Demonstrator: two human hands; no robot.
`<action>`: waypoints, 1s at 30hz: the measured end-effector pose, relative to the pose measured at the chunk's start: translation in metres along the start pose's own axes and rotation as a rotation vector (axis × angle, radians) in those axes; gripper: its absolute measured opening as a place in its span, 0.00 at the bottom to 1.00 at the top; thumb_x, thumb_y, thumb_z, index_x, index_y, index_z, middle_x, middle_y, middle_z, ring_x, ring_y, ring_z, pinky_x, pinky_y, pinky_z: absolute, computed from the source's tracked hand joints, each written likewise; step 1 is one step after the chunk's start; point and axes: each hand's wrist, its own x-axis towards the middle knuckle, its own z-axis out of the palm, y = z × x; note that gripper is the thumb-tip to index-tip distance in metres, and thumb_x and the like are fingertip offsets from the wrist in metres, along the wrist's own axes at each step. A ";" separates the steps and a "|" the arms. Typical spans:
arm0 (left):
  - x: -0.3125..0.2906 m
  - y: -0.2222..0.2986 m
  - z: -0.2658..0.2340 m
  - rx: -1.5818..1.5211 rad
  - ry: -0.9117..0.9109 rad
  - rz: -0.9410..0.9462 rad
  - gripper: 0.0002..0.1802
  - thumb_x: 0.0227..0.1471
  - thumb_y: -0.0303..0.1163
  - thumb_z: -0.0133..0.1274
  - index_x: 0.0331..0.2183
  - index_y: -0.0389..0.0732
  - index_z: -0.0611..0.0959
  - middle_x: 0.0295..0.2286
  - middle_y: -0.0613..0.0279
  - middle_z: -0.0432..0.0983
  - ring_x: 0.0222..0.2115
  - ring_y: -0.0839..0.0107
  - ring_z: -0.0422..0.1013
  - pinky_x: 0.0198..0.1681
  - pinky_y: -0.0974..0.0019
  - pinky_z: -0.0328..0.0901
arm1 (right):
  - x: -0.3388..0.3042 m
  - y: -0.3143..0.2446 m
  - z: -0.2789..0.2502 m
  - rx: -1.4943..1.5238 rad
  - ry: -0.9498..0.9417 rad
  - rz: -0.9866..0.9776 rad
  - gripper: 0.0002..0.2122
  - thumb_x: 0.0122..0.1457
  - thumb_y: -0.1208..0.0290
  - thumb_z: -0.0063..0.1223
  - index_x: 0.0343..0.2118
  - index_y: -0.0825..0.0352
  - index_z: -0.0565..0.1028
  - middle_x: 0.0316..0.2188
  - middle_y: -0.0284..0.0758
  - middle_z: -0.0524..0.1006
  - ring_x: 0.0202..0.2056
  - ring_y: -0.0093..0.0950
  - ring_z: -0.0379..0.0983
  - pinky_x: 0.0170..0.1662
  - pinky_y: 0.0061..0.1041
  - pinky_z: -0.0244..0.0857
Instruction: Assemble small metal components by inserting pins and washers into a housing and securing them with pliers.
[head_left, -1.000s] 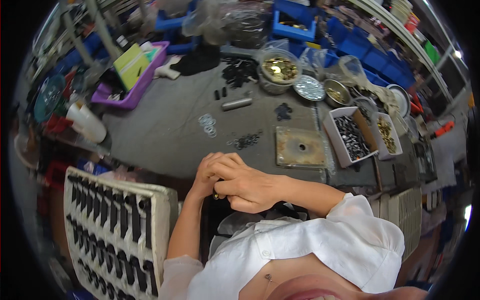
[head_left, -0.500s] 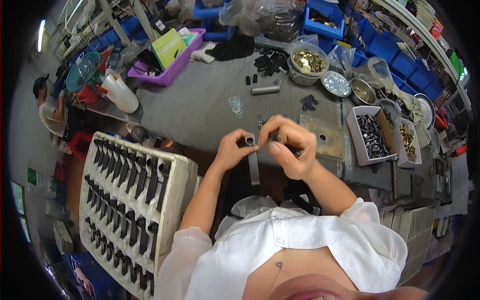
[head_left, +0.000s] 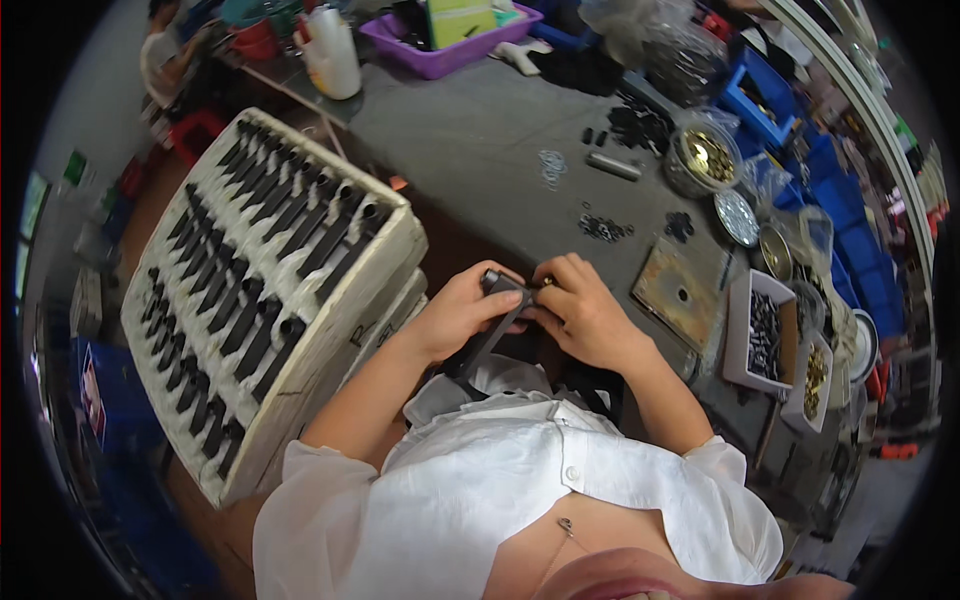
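My left hand (head_left: 465, 312) is closed around a long dark metal part (head_left: 497, 284) with a thick tubular head and a flat bar slanting down toward my lap. Its thumb lies over the part near the head. My right hand (head_left: 588, 318) meets the part from the other side, fingers bent and pinched at the head. A small brass-coloured spot shows by the right fingertips; what those fingers hold is too small and covered to name. Left of my hands, a white foam tray (head_left: 405, 240) carries rows of similar dark parts.
On the grey bench (head_left: 450, 125) lie a metal cylinder (head_left: 613, 166), clear rings (head_left: 551, 168), small black pieces (head_left: 604, 228) and a rusty plate (head_left: 660, 290). A box of dark fittings (head_left: 765, 335) and a tub of brass pieces (head_left: 708, 158) stand right. A purple basket (head_left: 440, 62) sits behind; another person (head_left: 165, 60) sits far left.
The view has swung left, so the foam tray looks larger and nearer. My right hand has come down against the part's head, and my left hand has tilted the part.
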 end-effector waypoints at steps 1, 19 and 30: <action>-0.015 0.006 -0.002 0.017 0.013 0.052 0.13 0.55 0.28 0.48 0.42 0.35 0.68 0.37 0.53 0.72 0.37 0.65 0.73 0.41 0.58 0.71 | 0.003 -0.004 0.002 0.099 0.024 -0.034 0.07 0.44 0.76 0.60 0.24 0.70 0.72 0.33 0.38 0.69 0.37 0.37 0.65 0.39 0.32 0.59; -0.246 0.199 -0.319 1.738 1.429 -0.059 0.22 0.40 0.37 0.62 0.39 0.42 0.76 0.29 0.57 0.77 0.33 0.62 0.73 0.37 0.63 0.65 | 0.012 -0.009 0.015 0.237 0.006 0.258 0.02 0.51 0.80 0.52 0.26 0.73 0.74 0.33 0.39 0.69 0.31 0.29 0.67 0.34 0.24 0.61; -0.288 0.190 -0.441 1.777 1.424 -0.489 0.23 0.41 0.30 0.58 0.44 0.48 0.77 0.40 0.52 0.73 0.43 0.55 0.69 0.45 0.57 0.63 | 0.025 -0.008 0.029 0.228 0.006 0.532 0.05 0.54 0.76 0.50 0.26 0.73 0.73 0.33 0.39 0.69 0.33 0.29 0.66 0.37 0.25 0.60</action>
